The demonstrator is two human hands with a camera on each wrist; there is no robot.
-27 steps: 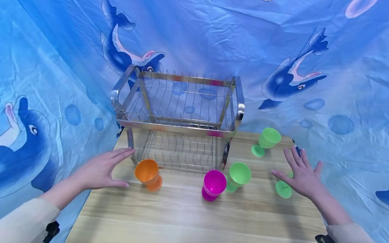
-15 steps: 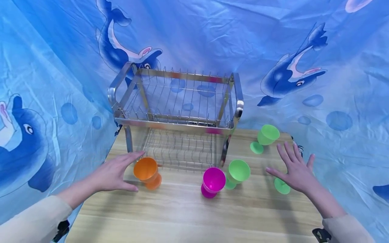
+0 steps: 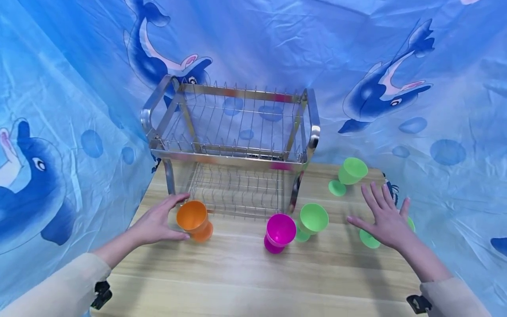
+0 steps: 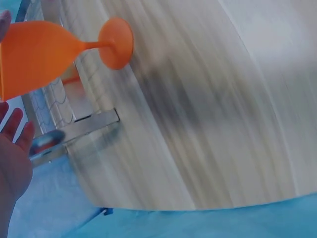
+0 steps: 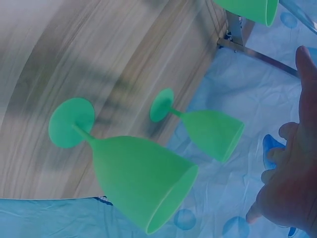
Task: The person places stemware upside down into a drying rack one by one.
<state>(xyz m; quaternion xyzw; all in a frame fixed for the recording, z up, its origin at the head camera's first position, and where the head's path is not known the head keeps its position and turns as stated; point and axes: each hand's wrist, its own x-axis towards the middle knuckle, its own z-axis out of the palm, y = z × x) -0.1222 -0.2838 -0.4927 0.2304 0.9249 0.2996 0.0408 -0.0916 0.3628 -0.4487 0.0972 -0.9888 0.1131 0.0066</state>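
Observation:
An orange goblet (image 3: 192, 216) stands upright in front of the rack's left side. My left hand (image 3: 156, 223) is beside it, thumb and fingers spread around its bowl; in the left wrist view the fingers (image 4: 11, 124) lie close to the orange goblet (image 4: 39, 54), and contact is unclear. My right hand (image 3: 390, 223) hovers with spread fingers over a green goblet (image 3: 369, 239), hiding most of it. That green goblet (image 5: 138, 173) appears whole in the right wrist view, apart from the hand. A magenta goblet (image 3: 280, 231) stands mid-table, with another green goblet (image 3: 313, 219) just behind it.
A two-tier metal dish rack (image 3: 227, 160) stands at the back of the wooden table (image 3: 237, 281). One more green goblet (image 3: 352, 171) stands to its right, near the back edge. A blue dolphin-print sheet (image 3: 301, 48) hangs behind and at both sides.
My left hand has moved right, from left of the orange goblet to close around its bowl. The right hand shifted slightly left and then stayed. The goblets keep their places.

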